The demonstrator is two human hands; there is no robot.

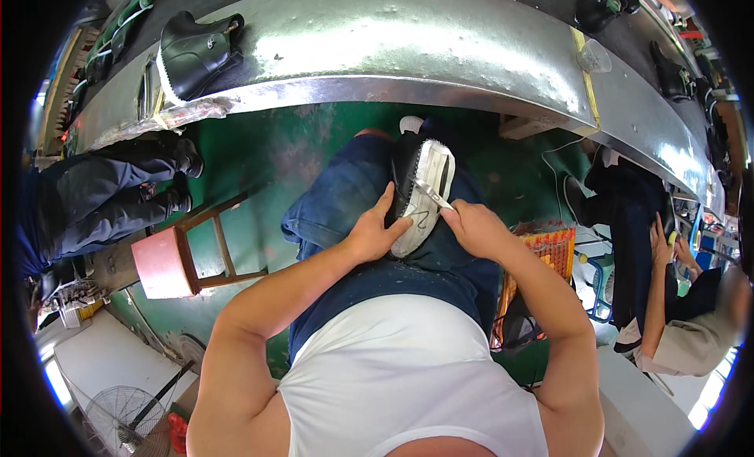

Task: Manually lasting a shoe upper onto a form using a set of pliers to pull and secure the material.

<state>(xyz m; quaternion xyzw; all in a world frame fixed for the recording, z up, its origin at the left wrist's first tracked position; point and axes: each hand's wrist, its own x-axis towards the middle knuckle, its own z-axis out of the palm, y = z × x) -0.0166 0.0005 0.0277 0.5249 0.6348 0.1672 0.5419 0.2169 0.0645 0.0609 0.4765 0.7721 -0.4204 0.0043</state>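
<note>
A black boot point(403, 160) lies across my lap with its off-white underside point(426, 170) facing up. A row of stitches or notches runs along the rim of that underside. My left hand point(377, 233) grips the boot at its near left side, the thumb pressed on the pale bottom. In my right hand point(477, 229) is a slim silver metal tool point(430, 192), pinched between closed fingers. Its far end reaches across the boot's bottom and touches or nearly touches it; its exact kind is hard to make out. A thin dark curved line marks the bottom close to my left thumb.
Ahead runs a long metal-topped bench point(353, 40), carrying a black boot point(196, 52) at left and a clear plastic cup point(594, 57) at right. A stool point(166, 264) lies tipped at my left. People sit on both sides. An orange patterned seat point(554, 253) is at right.
</note>
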